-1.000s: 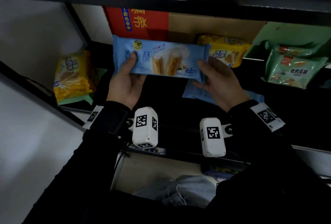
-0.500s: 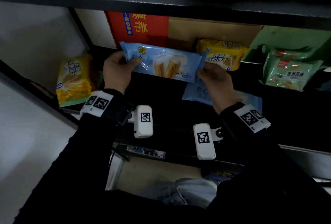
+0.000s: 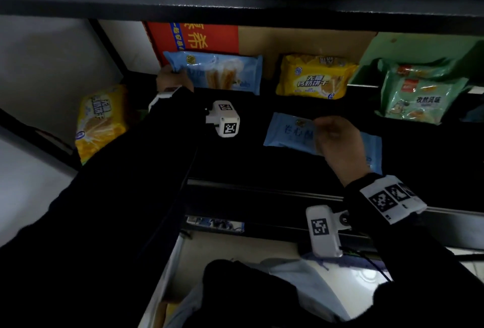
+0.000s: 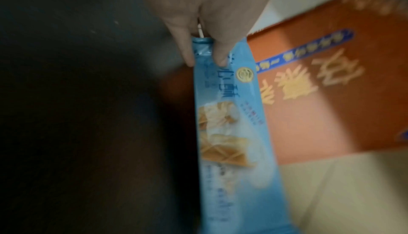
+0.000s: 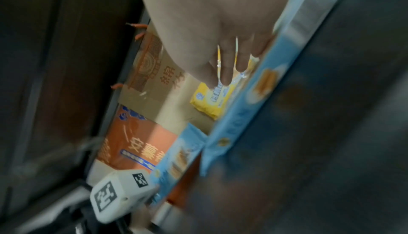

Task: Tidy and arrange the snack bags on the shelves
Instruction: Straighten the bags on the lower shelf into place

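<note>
A light-blue wafer bag [image 3: 222,73] stands on its long edge at the back of the dark shelf [image 3: 235,160], leaning on a red carton [image 3: 209,37]. My left hand [image 3: 172,80] pinches the bag's left end; in the left wrist view thumb and finger of that hand [image 4: 204,61] clamp the crimped seal of the bag [image 4: 234,133]. A second light-blue bag [image 3: 288,131] lies flat further forward. My right hand [image 3: 332,139] reaches over it with nearly straight fingers [image 5: 227,70] touching its upper edge, and the bag [image 5: 253,101] runs beside them.
A yellow biscuit bag [image 3: 314,78] leans at the back centre. A green snack bag [image 3: 421,97] sits before a green box [image 3: 419,47] on the right. Another yellow bag [image 3: 99,120] lies at the far left. The upper shelf board [image 3: 235,5] hangs low overhead.
Both hands held the blue bag before. My left hand has carried it back against the red carton; my right hand has let go and come down onto the flat blue bag.
</note>
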Motion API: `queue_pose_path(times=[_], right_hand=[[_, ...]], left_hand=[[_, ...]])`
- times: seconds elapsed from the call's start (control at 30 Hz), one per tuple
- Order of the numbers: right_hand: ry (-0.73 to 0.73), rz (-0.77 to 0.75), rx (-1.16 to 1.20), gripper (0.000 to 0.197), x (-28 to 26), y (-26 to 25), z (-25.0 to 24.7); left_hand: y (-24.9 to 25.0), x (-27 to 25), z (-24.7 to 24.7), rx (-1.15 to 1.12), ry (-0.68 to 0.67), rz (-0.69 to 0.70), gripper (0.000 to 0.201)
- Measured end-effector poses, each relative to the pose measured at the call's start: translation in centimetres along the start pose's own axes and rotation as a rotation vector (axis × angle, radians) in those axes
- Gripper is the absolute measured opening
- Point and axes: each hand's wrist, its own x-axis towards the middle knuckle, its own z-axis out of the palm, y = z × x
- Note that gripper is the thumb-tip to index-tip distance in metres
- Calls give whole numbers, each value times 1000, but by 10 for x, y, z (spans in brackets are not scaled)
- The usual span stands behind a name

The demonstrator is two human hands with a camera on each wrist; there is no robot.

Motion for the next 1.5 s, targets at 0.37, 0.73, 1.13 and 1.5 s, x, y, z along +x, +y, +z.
queue_pose_path(times=[0.37, 0.73, 1.13, 1.5], right_hand=[[11, -228, -131, 13, -8, 13, 2], [8, -295, -188, 11, -11, 13, -1], [255, 434, -357, 71, -11, 24, -37], [119, 356, 135, 23, -1, 32, -53]], left_hand=[[-1, -55, 32, -333, -314, -394, 39], [22, -64, 35, -527, -552, -428, 45], [4, -63, 24, -441, -518, -454, 45], [-11, -149, 39, -177, -807, -223, 18]])
